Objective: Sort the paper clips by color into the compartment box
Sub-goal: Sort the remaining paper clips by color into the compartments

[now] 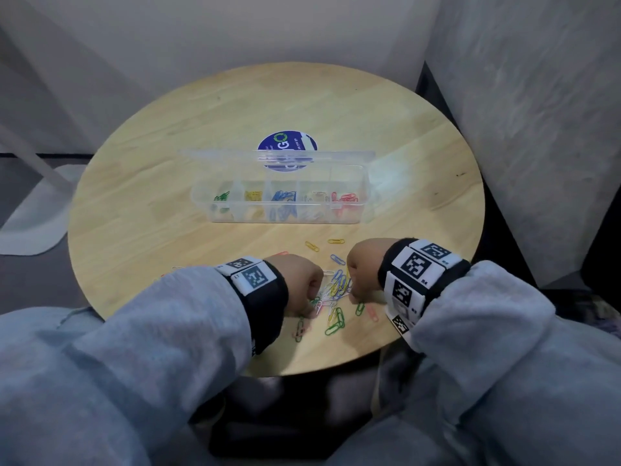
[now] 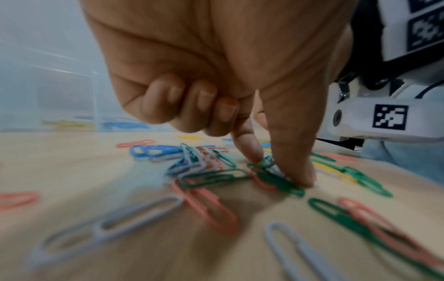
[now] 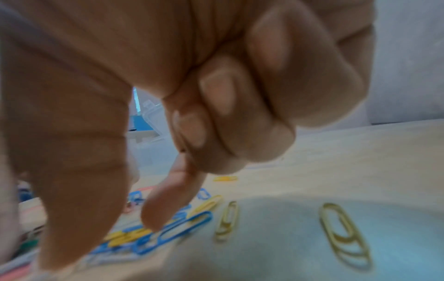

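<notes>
- Left hand (image 1: 300,284) was down on the worktop (image 1: 168,203), thumb and index finger pinching a green clip (image 2: 276,177); its other fingers were curled in.
- Right hand (image 1: 364,267) reached its index finger and thumb toward a blue clip (image 3: 175,231); whether it gripped the clip, couldn't tell.
- Loose clip pile (image 1: 334,290) lay between the hands.
- Clear box (image 1: 279,210), lid up, sat well beyond both hands, holding green, yellow, blue, white and red clips in separate compartments.
</notes>
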Action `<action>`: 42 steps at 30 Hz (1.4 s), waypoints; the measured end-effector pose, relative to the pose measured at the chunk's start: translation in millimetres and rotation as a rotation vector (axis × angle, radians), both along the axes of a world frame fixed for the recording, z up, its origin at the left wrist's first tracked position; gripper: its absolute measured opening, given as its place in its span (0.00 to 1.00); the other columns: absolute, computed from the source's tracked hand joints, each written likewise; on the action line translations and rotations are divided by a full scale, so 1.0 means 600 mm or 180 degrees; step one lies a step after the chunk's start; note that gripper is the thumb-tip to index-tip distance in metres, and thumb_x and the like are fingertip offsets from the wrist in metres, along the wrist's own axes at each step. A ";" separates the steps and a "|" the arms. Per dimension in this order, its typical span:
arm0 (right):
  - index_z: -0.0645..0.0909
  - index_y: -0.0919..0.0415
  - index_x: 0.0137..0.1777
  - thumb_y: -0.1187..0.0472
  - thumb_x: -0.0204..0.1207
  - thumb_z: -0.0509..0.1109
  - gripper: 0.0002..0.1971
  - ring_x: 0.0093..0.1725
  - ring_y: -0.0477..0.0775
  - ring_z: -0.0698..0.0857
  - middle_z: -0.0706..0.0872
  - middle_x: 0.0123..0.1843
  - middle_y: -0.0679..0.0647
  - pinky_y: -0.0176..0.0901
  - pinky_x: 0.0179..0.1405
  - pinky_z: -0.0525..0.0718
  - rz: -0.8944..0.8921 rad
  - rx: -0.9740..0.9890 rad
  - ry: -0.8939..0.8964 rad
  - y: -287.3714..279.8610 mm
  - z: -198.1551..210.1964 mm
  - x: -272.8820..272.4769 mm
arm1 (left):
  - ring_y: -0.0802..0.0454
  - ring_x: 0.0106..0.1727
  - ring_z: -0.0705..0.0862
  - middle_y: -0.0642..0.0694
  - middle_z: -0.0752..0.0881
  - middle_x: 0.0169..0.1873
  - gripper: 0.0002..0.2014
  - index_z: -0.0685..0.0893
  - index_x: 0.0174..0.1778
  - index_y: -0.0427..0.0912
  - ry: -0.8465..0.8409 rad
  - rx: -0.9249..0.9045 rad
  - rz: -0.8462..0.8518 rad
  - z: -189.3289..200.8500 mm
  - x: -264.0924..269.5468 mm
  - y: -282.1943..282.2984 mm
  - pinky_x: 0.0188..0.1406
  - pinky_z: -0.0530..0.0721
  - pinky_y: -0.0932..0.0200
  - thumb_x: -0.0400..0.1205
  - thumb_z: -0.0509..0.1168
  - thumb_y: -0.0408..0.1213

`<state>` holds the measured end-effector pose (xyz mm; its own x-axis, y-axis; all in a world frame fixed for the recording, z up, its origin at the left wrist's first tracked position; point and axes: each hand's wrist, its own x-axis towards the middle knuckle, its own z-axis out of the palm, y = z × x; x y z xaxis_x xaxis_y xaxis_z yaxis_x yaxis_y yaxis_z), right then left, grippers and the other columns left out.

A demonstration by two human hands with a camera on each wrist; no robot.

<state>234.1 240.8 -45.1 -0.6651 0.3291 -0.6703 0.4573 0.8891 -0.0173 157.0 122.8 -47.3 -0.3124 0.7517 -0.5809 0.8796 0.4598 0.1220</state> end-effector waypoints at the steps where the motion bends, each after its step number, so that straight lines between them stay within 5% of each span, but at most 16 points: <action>1: 0.79 0.57 0.31 0.51 0.67 0.76 0.12 0.35 0.53 0.80 0.81 0.31 0.52 0.42 0.39 0.81 0.0086 -0.0078 -0.0070 -0.003 0.003 0.000 | 0.51 0.44 0.76 0.51 0.82 0.43 0.12 0.76 0.43 0.52 -0.0003 0.0004 0.0022 0.001 -0.003 0.001 0.41 0.73 0.61 0.73 0.73 0.48; 4: 0.82 0.58 0.48 0.53 0.70 0.75 0.12 0.44 0.54 0.79 0.82 0.44 0.53 0.43 0.44 0.78 0.0416 -0.0235 -0.0211 -0.015 0.008 0.004 | 0.55 0.32 0.75 0.56 0.76 0.29 0.09 0.77 0.42 0.50 -0.0097 0.0026 0.0117 0.006 -0.011 0.003 0.27 0.68 0.63 0.75 0.71 0.44; 7: 0.76 0.54 0.41 0.57 0.71 0.73 0.07 0.45 0.54 0.78 0.80 0.43 0.51 0.41 0.42 0.77 0.0609 -0.0157 -0.0166 -0.018 0.008 0.009 | 0.53 0.39 0.76 0.54 0.78 0.34 0.07 0.79 0.44 0.51 -0.0103 0.0069 0.0166 0.003 -0.019 0.000 0.31 0.69 0.61 0.76 0.71 0.43; 10: 0.67 0.54 0.32 0.60 0.73 0.71 0.15 0.44 0.54 0.76 0.76 0.35 0.49 0.37 0.29 0.69 0.0739 -0.0055 -0.0252 -0.018 0.007 0.012 | 0.52 0.41 0.76 0.53 0.79 0.40 0.07 0.79 0.43 0.51 -0.0162 0.0144 0.0235 -0.002 -0.025 -0.006 0.29 0.69 0.62 0.75 0.71 0.43; 14: 0.80 0.60 0.46 0.62 0.76 0.67 0.03 0.45 0.56 0.81 0.85 0.49 0.55 0.37 0.26 0.68 0.0805 0.0093 -0.0269 -0.024 0.007 0.006 | 0.54 0.38 0.76 0.55 0.77 0.32 0.06 0.78 0.42 0.51 -0.0177 0.0241 0.0353 -0.004 -0.033 -0.011 0.29 0.69 0.63 0.76 0.70 0.42; 17: 0.83 0.62 0.55 0.61 0.77 0.64 0.11 0.44 0.56 0.80 0.87 0.52 0.56 0.40 0.34 0.76 0.0651 0.0175 -0.0028 -0.023 0.006 0.004 | 0.53 0.42 0.76 0.56 0.75 0.31 0.04 0.79 0.41 0.51 -0.0199 0.0315 0.0407 -0.006 -0.040 -0.011 0.36 0.69 0.61 0.76 0.69 0.42; 20: 0.82 0.60 0.55 0.62 0.77 0.61 0.11 0.45 0.56 0.81 0.87 0.52 0.55 0.44 0.40 0.79 0.0565 0.0195 0.0215 -0.023 0.007 0.002 | 0.54 0.41 0.76 0.57 0.74 0.30 0.04 0.79 0.41 0.50 -0.0288 0.0378 0.0492 -0.005 -0.044 -0.010 0.34 0.69 0.61 0.77 0.69 0.42; 24: 0.82 0.59 0.48 0.64 0.74 0.62 0.07 0.39 0.55 0.79 0.82 0.43 0.54 0.40 0.31 0.77 0.0469 0.0127 0.0103 -0.021 0.006 0.004 | 0.56 0.35 0.77 0.58 0.78 0.28 0.07 0.79 0.34 0.50 -0.0726 0.0660 0.0888 0.000 -0.055 -0.010 0.32 0.73 0.65 0.76 0.70 0.41; 27: 0.76 0.55 0.35 0.63 0.69 0.64 0.04 0.35 0.54 0.78 0.80 0.37 0.52 0.40 0.36 0.79 0.0215 -0.0013 0.0132 -0.018 0.006 0.010 | 0.58 0.35 0.78 0.56 0.81 0.30 0.09 0.80 0.32 0.51 -0.1186 0.0816 0.1198 0.007 -0.065 -0.010 0.44 0.77 0.62 0.75 0.72 0.43; 30: 0.74 0.55 0.28 0.62 0.65 0.67 0.07 0.31 0.53 0.75 0.79 0.28 0.52 0.39 0.35 0.77 -0.0176 -0.0403 0.0236 -0.008 0.022 0.012 | 0.58 0.30 0.76 0.54 0.80 0.28 0.09 0.80 0.32 0.49 -0.1720 0.0994 0.1573 0.012 -0.073 -0.010 0.35 0.75 0.64 0.76 0.72 0.42; 34: 0.77 0.59 0.32 0.62 0.70 0.68 0.07 0.28 0.51 0.76 0.81 0.30 0.52 0.39 0.32 0.75 -0.0776 -0.1001 0.0673 0.020 0.043 0.009 | 0.57 0.30 0.75 0.55 0.81 0.21 0.11 0.79 0.30 0.46 -0.2316 0.1131 0.2024 0.013 -0.081 -0.012 0.32 0.73 0.66 0.76 0.72 0.34; 42: 0.75 0.61 0.37 0.76 0.77 0.57 0.13 0.23 0.49 0.76 0.76 0.29 0.56 0.31 0.17 0.80 -0.2052 -0.2372 0.1492 0.046 0.039 0.005 | 0.59 0.21 0.77 0.49 0.82 0.21 0.13 0.74 0.30 0.42 -0.2355 0.1351 0.2417 0.018 -0.080 -0.013 0.18 0.75 0.72 0.78 0.70 0.31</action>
